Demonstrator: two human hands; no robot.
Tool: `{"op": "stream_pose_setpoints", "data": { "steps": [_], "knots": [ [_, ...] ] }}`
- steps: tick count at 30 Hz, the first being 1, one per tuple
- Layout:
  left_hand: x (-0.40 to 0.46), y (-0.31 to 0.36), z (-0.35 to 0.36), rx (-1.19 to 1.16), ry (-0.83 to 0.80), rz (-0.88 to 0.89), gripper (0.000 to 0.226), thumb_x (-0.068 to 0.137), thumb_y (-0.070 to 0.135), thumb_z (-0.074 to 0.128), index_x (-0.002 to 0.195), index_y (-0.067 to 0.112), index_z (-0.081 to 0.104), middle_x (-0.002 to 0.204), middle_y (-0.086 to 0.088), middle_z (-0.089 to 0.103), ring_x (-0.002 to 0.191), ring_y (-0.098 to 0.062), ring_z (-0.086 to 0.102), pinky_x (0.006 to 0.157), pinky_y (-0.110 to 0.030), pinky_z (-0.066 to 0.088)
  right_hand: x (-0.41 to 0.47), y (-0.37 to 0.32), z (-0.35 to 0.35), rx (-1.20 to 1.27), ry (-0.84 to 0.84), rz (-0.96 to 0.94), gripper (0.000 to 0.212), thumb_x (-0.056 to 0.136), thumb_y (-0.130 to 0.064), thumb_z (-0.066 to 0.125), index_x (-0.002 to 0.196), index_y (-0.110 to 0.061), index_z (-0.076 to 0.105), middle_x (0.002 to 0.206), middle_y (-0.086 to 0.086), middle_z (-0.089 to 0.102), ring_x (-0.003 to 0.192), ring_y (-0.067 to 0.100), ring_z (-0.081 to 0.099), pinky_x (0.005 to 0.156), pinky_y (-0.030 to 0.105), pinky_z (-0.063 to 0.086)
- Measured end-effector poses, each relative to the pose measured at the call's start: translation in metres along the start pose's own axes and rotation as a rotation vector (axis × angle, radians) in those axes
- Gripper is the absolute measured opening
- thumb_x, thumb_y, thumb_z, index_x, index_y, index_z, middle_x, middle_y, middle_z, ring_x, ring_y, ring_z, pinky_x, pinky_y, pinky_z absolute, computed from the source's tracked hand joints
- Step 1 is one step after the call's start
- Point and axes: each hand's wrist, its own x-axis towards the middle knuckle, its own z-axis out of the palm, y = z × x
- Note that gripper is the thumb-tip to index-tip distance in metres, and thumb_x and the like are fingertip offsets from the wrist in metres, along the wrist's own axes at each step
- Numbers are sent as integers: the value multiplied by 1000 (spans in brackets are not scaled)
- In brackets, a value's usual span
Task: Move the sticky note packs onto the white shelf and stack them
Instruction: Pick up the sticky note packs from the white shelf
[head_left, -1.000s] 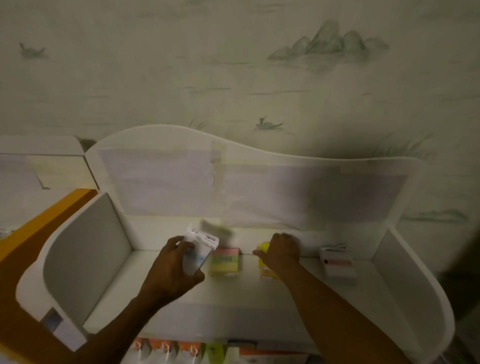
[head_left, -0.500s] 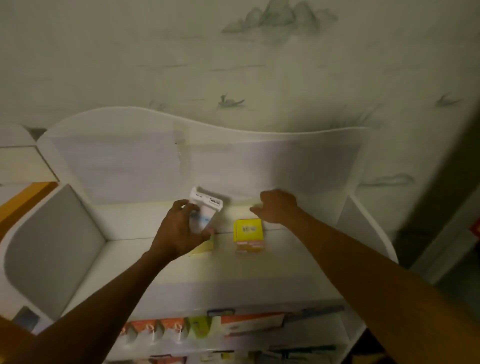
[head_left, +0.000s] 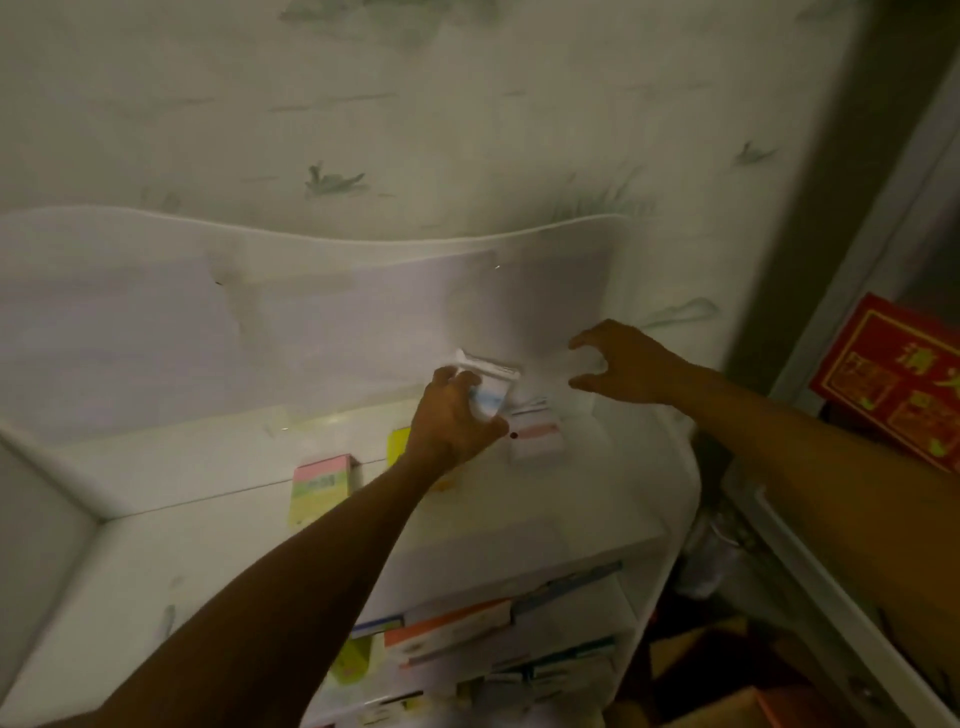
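Painted wallpaper behind the white shelf (head_left: 156, 545). Left hand (head_left: 452, 421) grips a clear-wrapped sticky note pack (head_left: 491, 389), hovering just beside the pink-striped pack (head_left: 535, 439). Right hand (head_left: 621, 366) spread, empty. Next: lower it squarely on top.

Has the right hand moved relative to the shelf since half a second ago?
Yes. The right hand, then down at the shelf top behind the yellow pack, is now lifted off it, empty, fingers spread, above and right of the pink-striped pack.
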Motion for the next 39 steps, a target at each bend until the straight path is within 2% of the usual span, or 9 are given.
{"op": "stream_pose_setpoints", "data": {
  "steps": [6, 10, 18, 21, 28, 31, 34, 36, 39],
  "knots": [
    [-2, 21, 73, -30, -55, -98, 67, 69, 46, 74, 124, 13, 54, 128, -7, 47, 112, -25, 52, 92, -35, 48, -14, 33, 5, 29, 20, 44, 59, 86, -42, 67, 139, -26, 46, 146, 5, 39, 133, 21, 38, 103, 21, 25],
    [1, 27, 109, -112, -29, -216, 64, 68, 45, 76, 117, 11, 54, 124, -10, 48, 112, -29, 51, 92, -35, 48, -18, 42, 16, 32, 11, 46, 58, 87, -42, 66, 138, -25, 46, 142, 7, 42, 130, 21, 41, 106, 25, 29],
    [19, 36, 142, -208, 65, -357, 67, 73, 37, 76, 129, 14, 48, 131, -8, 45, 119, -26, 48, 94, -34, 45, -18, 49, 28, 8, -15, 1, 56, 88, -40, 66, 138, -24, 47, 140, 4, 44, 128, 18, 43, 108, 26, 34],
    [25, 38, 144, -223, 69, -390, 73, 72, 38, 79, 134, 14, 47, 128, -7, 46, 116, -25, 53, 92, -33, 47, -15, 49, 26, 10, -2, -6, 56, 87, -39, 67, 138, -24, 47, 139, 4, 44, 127, 19, 44, 106, 25, 34],
    [31, 39, 139, -82, -24, -366, 74, 70, 49, 78, 128, 10, 51, 128, -11, 41, 114, -29, 52, 87, -36, 49, -11, 46, 23, -1, -13, -8, 56, 88, -39, 66, 138, -24, 47, 142, 5, 43, 128, 19, 43, 108, 28, 36],
    [32, 37, 137, -118, -77, -393, 98, 56, 59, 82, 133, 11, 45, 129, -11, 44, 119, -28, 48, 92, -38, 49, -11, 45, 21, 4, -25, -2, 56, 88, -40, 65, 139, -24, 46, 142, 4, 42, 128, 19, 44, 108, 27, 36],
    [35, 33, 130, -99, -146, -388, 113, 41, 75, 76, 133, 17, 46, 130, -7, 52, 122, -27, 48, 95, -46, 49, -9, 41, 16, -8, -39, -4, 59, 88, -41, 64, 141, -25, 44, 144, 5, 40, 130, 19, 41, 110, 28, 33],
    [35, 30, 111, -92, -167, -354, 106, 40, 77, 74, 127, 20, 53, 127, -3, 58, 118, -24, 54, 94, -42, 50, -7, 36, 7, -19, -52, -17, 60, 89, -43, 63, 143, -26, 41, 148, 4, 36, 135, 19, 36, 114, 29, 29],
    [35, 26, 68, -90, -242, -273, 79, 60, 64, 78, 124, 22, 56, 128, 5, 61, 117, -17, 57, 90, -25, 47, 1, 21, -9, -46, -62, -75, 61, 90, -42, 62, 143, -25, 39, 146, 4, 37, 132, 20, 39, 112, 29, 30]
  ]
}}
